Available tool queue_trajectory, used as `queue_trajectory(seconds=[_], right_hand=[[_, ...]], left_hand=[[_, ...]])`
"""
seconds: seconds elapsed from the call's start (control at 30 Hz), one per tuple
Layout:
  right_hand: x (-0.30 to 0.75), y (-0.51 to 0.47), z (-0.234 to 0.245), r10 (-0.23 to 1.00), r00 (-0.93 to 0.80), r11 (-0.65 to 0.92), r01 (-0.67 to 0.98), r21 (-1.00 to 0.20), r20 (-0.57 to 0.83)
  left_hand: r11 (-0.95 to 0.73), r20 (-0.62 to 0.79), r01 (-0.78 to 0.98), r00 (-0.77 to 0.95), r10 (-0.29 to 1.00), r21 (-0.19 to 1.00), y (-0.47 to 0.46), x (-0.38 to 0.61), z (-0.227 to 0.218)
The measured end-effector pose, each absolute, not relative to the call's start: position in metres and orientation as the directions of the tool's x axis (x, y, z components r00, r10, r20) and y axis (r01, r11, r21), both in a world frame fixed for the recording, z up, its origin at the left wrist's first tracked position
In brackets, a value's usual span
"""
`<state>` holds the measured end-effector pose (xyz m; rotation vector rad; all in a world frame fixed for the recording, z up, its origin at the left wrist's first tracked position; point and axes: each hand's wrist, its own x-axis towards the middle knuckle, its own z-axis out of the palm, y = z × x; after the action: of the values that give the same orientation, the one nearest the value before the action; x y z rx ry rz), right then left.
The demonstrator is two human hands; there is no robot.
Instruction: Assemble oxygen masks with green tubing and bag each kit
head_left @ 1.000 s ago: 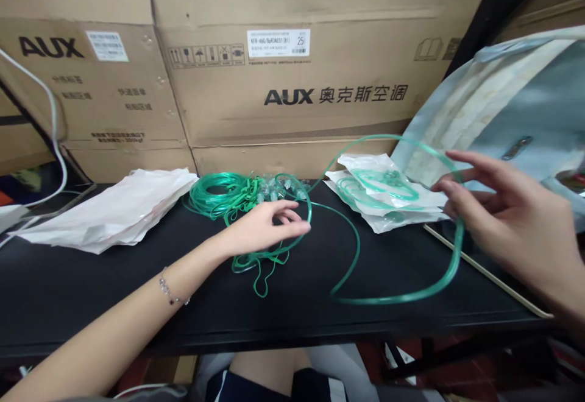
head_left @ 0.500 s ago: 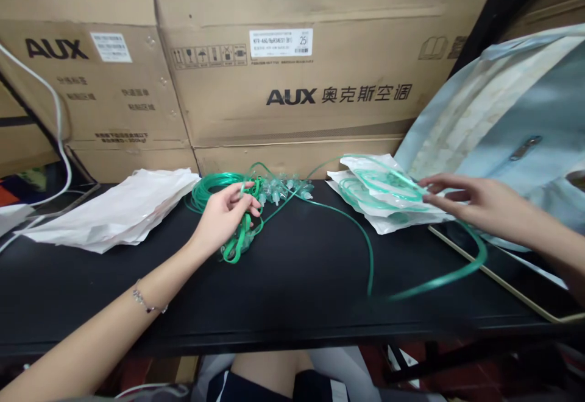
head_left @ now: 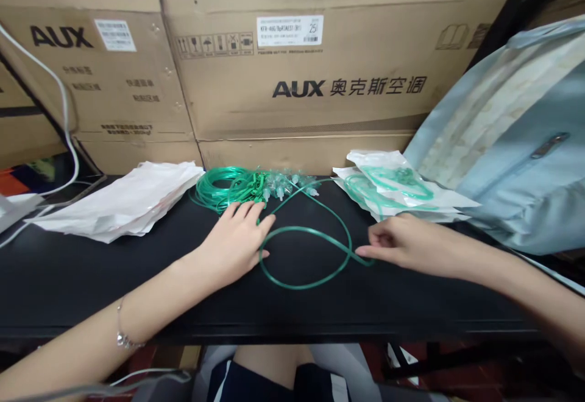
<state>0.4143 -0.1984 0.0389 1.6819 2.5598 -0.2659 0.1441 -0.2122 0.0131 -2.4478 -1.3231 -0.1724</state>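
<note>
A thin green tube (head_left: 305, 231) lies in a loop on the black table (head_left: 137, 280) between my hands. My left hand (head_left: 235, 240) rests flat on the table with fingers stretched out, covering the tube's left end. My right hand (head_left: 402, 245) is closed in a pinch on the tube's right end. Behind my left hand sits a pile of coiled green tubing (head_left: 228, 186) with clear plastic connectors (head_left: 286, 186).
A stack of empty white bags (head_left: 121, 204) lies at the left. Bagged green tubing (head_left: 393, 189) is stacked at the right, beside a pale blue bag (head_left: 516, 146). Cardboard AUX boxes (head_left: 301, 85) stand along the back. A white cable (head_left: 68, 140) hangs at the far left.
Both hands came down to the table. The wide loose arc of tube was drawn into a small flat loop. My left hand went from gripping the green bundle to lying flat.
</note>
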Motion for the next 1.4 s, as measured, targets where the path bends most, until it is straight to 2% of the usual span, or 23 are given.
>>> queue_trajectory(seconds=[0.03, 0.1, 0.2, 0.3, 0.37, 0.53, 0.63, 0.7, 0.83, 0.9, 1.03, 1.13, 1.2, 1.27, 1.33, 1.4], right_hand=[[0.404, -0.198, 0.037, 0.897, -0.413, 0.400, 0.910, -0.108, -0.159], [0.387, -0.195, 0.035, 0.881, -0.447, 0.434, 0.894, -0.110, -0.154], [0.367, -0.187, 0.038, 0.874, -0.484, 0.478, 0.872, -0.108, -0.042], [0.352, -0.177, 0.043, 0.845, -0.523, 0.535, 0.828, -0.168, 0.113], [0.343, -0.170, 0.044, 0.792, -0.588, 0.610, 0.761, -0.220, 0.164], [0.320, -0.146, 0.023, 0.608, -0.769, 0.791, 0.565, -0.233, 0.198], [0.299, -0.127, 0.012, 0.527, -0.823, 0.837, 0.462, -0.292, 0.211], [0.280, -0.115, 0.011, 0.557, -0.810, 0.798, 0.461, -0.389, 0.183], [0.241, -0.099, 0.018, 0.591, -0.806, 0.650, 0.486, -0.584, -0.014], [0.228, -0.096, 0.023, 0.595, -0.803, 0.594, 0.458, -0.661, -0.022], [0.225, -0.099, 0.041, 0.660, -0.734, 0.452, 0.214, -0.866, 0.163], [0.245, -0.108, 0.062, 0.709, -0.651, 0.369, 0.015, -0.929, 0.271], [0.266, -0.116, 0.071, 0.620, -0.719, 0.442, -0.012, -0.897, 0.315], [0.288, -0.126, 0.071, 0.487, -0.833, 0.603, 0.102, -0.792, 0.263], [0.308, -0.135, 0.059, 0.406, -0.909, 0.773, 0.288, -0.565, 0.092], [0.323, -0.142, 0.041, 0.356, -0.934, 0.873, 0.348, -0.341, -0.040]], left_hand=[[-0.486, 0.251, 0.845, 0.531, 0.809, -0.222, -0.209, 0.137, 0.009], [-0.505, 0.225, 0.858, 0.512, 0.829, -0.092, -0.203, 0.122, 0.002], [-0.525, 0.282, 0.843, 0.478, 0.832, 0.116, -0.201, 0.104, -0.002], [-0.477, 0.425, 0.863, 0.374, 0.824, 0.165, -0.204, 0.093, -0.003], [-0.395, 0.462, 0.894, 0.266, 0.846, 0.210, -0.207, 0.089, -0.006], [-0.235, 0.222, 0.828, 0.137, 0.965, 0.509, -0.207, 0.082, -0.017], [-0.191, 0.194, 0.755, 0.086, 0.977, 0.627, -0.206, 0.084, -0.020], [-0.196, 0.214, 0.728, 0.069, 0.974, 0.657, -0.206, 0.087, -0.020], [-0.239, 0.263, 0.697, 0.075, 0.962, 0.676, -0.206, 0.092, -0.020], [-0.252, 0.286, 0.694, 0.070, 0.956, 0.674, -0.205, 0.092, -0.022], [-0.284, 0.342, 0.716, 0.067, 0.937, 0.638, -0.204, 0.086, -0.024], [-0.339, 0.374, 0.783, 0.148, 0.916, 0.521, -0.203, 0.075, -0.023], [-0.374, 0.379, 0.834, 0.219, 0.899, 0.405, -0.202, 0.064, -0.021], [-0.393, 0.356, 0.867, 0.279, 0.892, 0.306, -0.200, 0.051, -0.020], [-0.404, 0.309, 0.886, 0.328, 0.893, 0.228, -0.199, 0.041, -0.019], [-0.410, 0.296, 0.897, 0.351, 0.888, 0.166, -0.199, 0.035, -0.017]])
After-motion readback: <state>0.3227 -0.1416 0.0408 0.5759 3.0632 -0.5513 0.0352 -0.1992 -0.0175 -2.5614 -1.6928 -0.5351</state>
